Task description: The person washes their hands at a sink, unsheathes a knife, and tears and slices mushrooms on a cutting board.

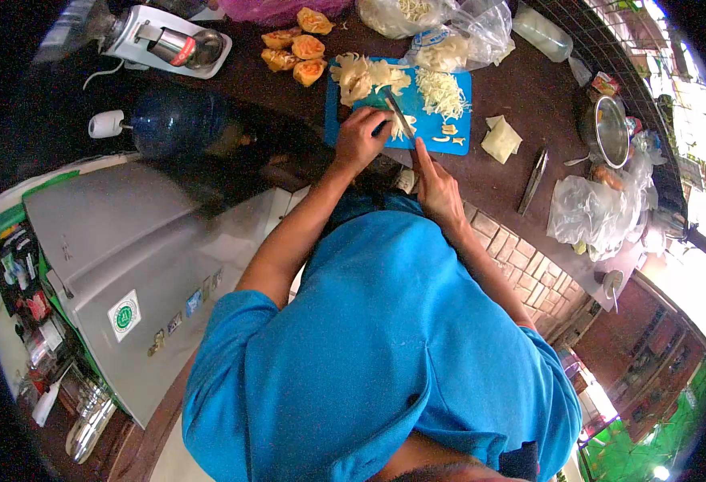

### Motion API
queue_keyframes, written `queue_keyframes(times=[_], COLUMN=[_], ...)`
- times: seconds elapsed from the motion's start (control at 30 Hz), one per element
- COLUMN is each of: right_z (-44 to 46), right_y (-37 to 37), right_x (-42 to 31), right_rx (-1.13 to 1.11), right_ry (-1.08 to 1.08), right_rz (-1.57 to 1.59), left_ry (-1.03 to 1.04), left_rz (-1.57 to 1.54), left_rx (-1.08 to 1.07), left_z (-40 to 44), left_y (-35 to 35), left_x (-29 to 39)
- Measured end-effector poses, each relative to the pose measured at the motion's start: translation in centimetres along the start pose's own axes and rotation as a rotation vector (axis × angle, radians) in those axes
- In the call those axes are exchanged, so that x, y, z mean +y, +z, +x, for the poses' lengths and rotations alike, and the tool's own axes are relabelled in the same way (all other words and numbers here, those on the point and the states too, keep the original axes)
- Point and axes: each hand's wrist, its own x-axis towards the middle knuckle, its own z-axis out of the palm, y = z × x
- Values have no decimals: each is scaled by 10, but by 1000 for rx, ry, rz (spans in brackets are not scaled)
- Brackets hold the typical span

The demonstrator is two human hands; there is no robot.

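My right hand (437,186) is closed round the handle of a knife (398,112), its blade over the blue cutting board (463,120). My left hand (361,138) rests at the board's near edge, left of the blade, with fingers curled; what lies under them is hidden. Pale mushroom pieces (356,79) lie at the board's far left. A heap of thin pale shreds (441,94) sits on its right side, and a few small cut pieces (449,130) lie below that heap.
Several filled orange rolls (309,46) lie beyond the board. Plastic bags (459,44) stand behind it. To the right are a folded pale wrapper (501,139), a dark metal tool (534,181), a metal bowl (609,131) and a clear bag (590,210).
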Motion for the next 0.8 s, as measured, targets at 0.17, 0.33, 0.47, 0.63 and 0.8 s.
queue_keyframes(times=[0.17,0.33,0.47,0.63,0.8], right_z=[2,1,2,3,5], right_y=[-3,-2,0,-7,-9], right_x=[-3,-8,-7,-13,-15], right_rx=[-151,-5,2,-127,-126], right_ry=[134,10,10,109,113], right_rz=[-8,-18,-26,-11,13], left_ry=[33,63,81,84,55], left_rz=[27,14,29,34,37], left_rx=[-7,12,-12,-11,-87], left_z=[-2,-3,-3,-2,-2], left_y=[2,5,4,2,-1], left_x=[-1,-3,-3,0,2])
